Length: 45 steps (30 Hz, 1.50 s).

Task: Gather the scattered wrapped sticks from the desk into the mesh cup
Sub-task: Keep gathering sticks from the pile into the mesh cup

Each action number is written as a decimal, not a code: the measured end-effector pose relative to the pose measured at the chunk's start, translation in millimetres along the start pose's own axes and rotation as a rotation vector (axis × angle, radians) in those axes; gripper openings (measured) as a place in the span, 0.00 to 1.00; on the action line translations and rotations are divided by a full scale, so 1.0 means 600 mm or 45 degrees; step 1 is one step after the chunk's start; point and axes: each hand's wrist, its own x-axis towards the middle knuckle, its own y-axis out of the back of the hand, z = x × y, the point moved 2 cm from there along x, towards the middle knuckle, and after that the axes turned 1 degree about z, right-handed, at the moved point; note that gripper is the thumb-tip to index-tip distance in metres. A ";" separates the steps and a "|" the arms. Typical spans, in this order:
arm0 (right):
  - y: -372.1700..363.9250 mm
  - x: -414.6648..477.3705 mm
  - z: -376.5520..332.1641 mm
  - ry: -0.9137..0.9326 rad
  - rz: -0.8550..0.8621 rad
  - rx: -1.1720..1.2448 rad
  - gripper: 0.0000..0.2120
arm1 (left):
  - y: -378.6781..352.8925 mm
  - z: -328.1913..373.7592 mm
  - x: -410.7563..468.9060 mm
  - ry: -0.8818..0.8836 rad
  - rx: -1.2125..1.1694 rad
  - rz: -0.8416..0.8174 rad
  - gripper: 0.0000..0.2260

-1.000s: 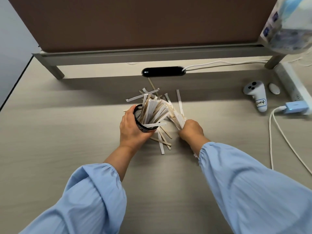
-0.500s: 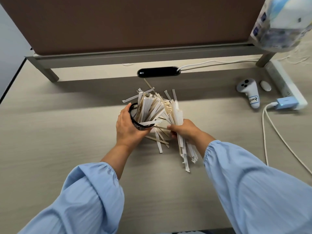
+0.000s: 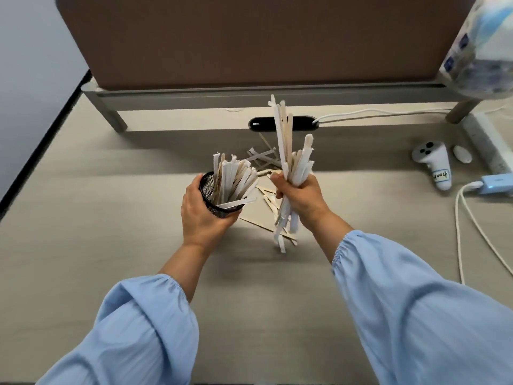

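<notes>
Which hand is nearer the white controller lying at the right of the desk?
The right. The right hand, clutching a bundle of sticks, sits left of the controller; the left hand, around the mesh cup, is farther left.

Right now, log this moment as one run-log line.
left hand: holds mesh cup | right hand: grips stick bundle, raised | loose sticks: on desk

Bare desk (image 3: pixel 111 218) left of mesh cup (image 3: pixel 211 194)

Black wire-mesh cup (image 3: pixel 212 202), paper-wrapped sticks (image 3: pixel 288 151), matt woodgrain desk (image 3: pixel 111 218)
</notes>
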 end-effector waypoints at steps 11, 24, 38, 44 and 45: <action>-0.167 -0.009 0.042 0.076 -0.118 -0.154 0.05 | 0.106 -0.080 -0.024 0.214 0.101 0.192 0.44; -0.187 0.005 0.043 0.127 -0.052 -0.191 0.07 | 0.124 -0.113 -0.036 0.180 0.165 0.180 0.43; -0.176 -0.005 0.043 0.064 -0.150 -0.090 0.11 | 0.117 -0.123 -0.032 0.350 -0.177 0.236 0.41; -0.173 -0.007 0.042 0.064 -0.154 -0.101 0.11 | 0.120 -0.116 -0.023 0.393 -0.208 0.229 0.38; -0.172 -0.006 0.042 0.070 -0.147 -0.111 0.10 | 0.119 -0.114 -0.022 0.393 -0.192 0.201 0.39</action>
